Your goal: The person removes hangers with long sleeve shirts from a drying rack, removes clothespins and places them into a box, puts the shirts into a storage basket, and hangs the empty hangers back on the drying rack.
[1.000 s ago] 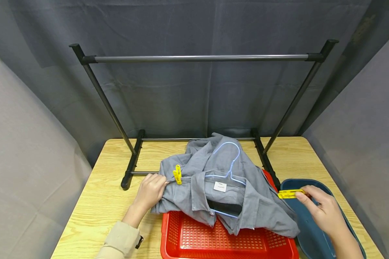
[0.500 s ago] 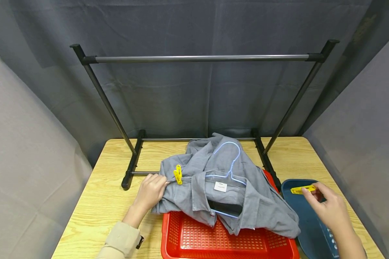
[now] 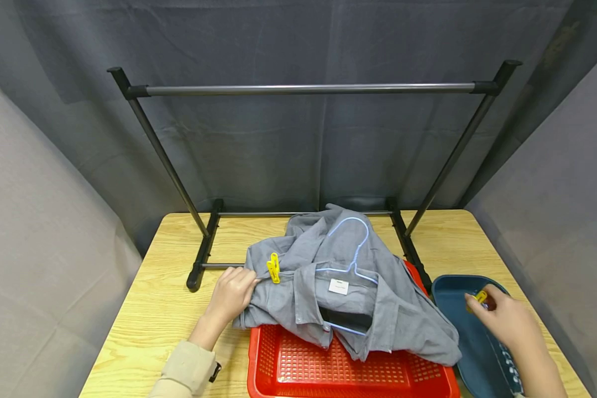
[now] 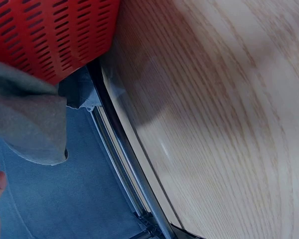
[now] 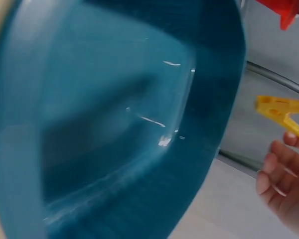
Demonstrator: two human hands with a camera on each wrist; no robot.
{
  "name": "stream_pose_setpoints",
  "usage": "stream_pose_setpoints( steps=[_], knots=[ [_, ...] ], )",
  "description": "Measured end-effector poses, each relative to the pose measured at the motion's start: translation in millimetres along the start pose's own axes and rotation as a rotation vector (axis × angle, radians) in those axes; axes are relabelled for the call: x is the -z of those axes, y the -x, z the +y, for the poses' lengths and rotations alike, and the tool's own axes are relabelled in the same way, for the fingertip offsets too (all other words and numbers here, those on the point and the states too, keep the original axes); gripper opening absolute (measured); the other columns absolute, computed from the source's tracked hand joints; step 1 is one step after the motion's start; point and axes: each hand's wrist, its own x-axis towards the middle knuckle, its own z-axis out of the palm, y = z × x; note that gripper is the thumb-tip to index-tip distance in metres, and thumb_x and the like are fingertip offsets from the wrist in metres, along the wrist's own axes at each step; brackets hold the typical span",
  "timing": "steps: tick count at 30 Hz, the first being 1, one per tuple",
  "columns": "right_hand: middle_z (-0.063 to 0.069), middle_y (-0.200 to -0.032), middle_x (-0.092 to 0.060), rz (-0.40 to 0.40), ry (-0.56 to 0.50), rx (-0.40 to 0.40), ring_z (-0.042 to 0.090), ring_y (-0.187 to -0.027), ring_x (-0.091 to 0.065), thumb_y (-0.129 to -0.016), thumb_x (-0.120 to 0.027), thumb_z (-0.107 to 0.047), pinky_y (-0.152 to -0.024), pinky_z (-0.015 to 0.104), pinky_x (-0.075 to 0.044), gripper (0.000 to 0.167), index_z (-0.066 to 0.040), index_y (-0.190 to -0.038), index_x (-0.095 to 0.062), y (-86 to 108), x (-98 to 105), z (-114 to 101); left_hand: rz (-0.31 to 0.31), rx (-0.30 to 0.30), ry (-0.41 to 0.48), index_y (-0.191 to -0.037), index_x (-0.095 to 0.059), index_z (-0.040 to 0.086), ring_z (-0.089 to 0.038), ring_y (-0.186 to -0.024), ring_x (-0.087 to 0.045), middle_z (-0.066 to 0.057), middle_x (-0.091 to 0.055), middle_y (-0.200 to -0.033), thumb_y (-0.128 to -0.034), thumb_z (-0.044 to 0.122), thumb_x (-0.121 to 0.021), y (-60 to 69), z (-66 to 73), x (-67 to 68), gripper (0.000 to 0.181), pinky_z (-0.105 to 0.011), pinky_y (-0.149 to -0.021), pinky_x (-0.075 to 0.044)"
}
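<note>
Shirt [image 3: 360,298] is draped over the basket [image 3: 252,359]; soft, probably light and best held by its shoulders. Its cloth is gripped in the left hand [image 3: 232,293], fingers curled; 1 yellow clip [image 3: 480,297] is pinched in the right hand [image 3: 507,318].

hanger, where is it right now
In the head view, right of centre: the pale blue hanger lies in the neck of the gray shirt, its hook over the cloth, with one yellow clip to its left.
</note>
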Motion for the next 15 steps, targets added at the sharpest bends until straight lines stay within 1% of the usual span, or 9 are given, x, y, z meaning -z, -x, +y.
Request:
stream_pose_setpoints(
  steps=[2,4,6,8,10,12,15],
  knots=[
    [0.003,-0.059,-0.035,-0.075,0.017,-0.009,0.018,-0.048,-0.034,-0.091,-0.043,-0.05,-0.046,0.03,-0.024,0.045,-0.007,-0.078,-0.044,-3.7,-2.2,5.6,0.003,-0.001,-0.001,-0.072,-0.048,0.007,-0.022,-0.06,-0.051,-0.003,-0.052,-0.063,-0.0809,0.016,-0.056,0.2,-0.2,-0.4,0.015,-0.033,-0.061,-0.04],
    [0.003,-0.06,-0.036,-0.122,0.028,-0.017,0.018,-0.049,-0.036,-0.091,-0.042,-0.052,-0.047,0.03,-0.024,0.047,-0.006,-0.078,-0.044,-7.7,-4.7,10.0,0.006,-0.002,-0.002,-0.072,-0.048,0.007,-0.022,-0.06,-0.05,-0.003,-0.052,-0.063,-0.0814,0.016,-0.055,0.4,-0.4,-0.8,0.015,-0.033,-0.061,-0.04],
    [0.003,-0.06,-0.038,-0.16,0.039,-0.017,0.018,-0.05,-0.038,-0.091,-0.042,-0.05,-0.047,0.03,-0.026,0.048,-0.004,-0.079,-0.046,-11.9,-6.7,13.5,0.013,-0.005,-0.003,-0.071,-0.047,0.007,-0.021,-0.059,-0.05,-0.003,-0.051,-0.063,-0.084,0.017,-0.054,0.8,-0.6,-1.2,0.017,-0.033,-0.06,-0.039],
    [0.004,-0.061,-0.041,-0.214,0.052,-0.02,0.018,-0.053,-0.041,-0.091,-0.044,-0.049,-0.049,0.031,-0.029,0.049,-0.001,-0.081,-0.048,-16.3,-8.3,15.8,0.02,-0.007,-0.003,-0.071,-0.047,0.007,-0.021,-0.059,-0.049,-0.003,-0.051,-0.062,-0.087,0.018,-0.052,1.4,-0.6,-1.4,0.02,-0.033,-0.059,-0.039],
    [0.006,-0.063,-0.046,-0.28,0.067,-0.023,0.02,-0.056,-0.046,-0.09,-0.045,-0.049,-0.051,0.035,-0.036,0.054,0.005,-0.086,-0.05,-20.5,-9.8,17.8,0.025,-0.009,-0.002,-0.07,-0.046,0.007,-0.021,-0.058,-0.049,-0.003,-0.05,-0.062,-0.0893,0.02,-0.049,1.7,-0.6,-1.3,0.023,-0.032,-0.058,-0.038],
    [0.012,-0.07,-0.052,-0.357,0.086,-0.029,0.026,-0.064,-0.052,-0.089,-0.047,-0.051,-0.058,0.041,-0.043,0.063,0.012,-0.097,-0.051,-23.3,-11.9,19.1,0.027,-0.008,0.0,-0.07,-0.046,0.007,-0.021,-0.058,-0.048,-0.003,-0.05,-0.062,-0.0896,0.02,-0.049,1.7,-0.6,-0.9,0.023,-0.032,-0.058,-0.038],
    [0.017,-0.076,-0.055,-0.447,0.112,-0.041,0.03,-0.071,-0.055,-0.086,-0.049,-0.053,-0.066,0.05,-0.045,0.073,0.018,-0.105,-0.048,-26.1,-15.9,20.3,0.021,-0.005,0.004,-0.071,-0.047,0.007,-0.021,-0.059,-0.049,-0.003,-0.052,-0.063,-0.0859,0.018,-0.052,1.3,-0.5,-0.4,0.019,-0.033,-0.059,-0.039]
  ],
)
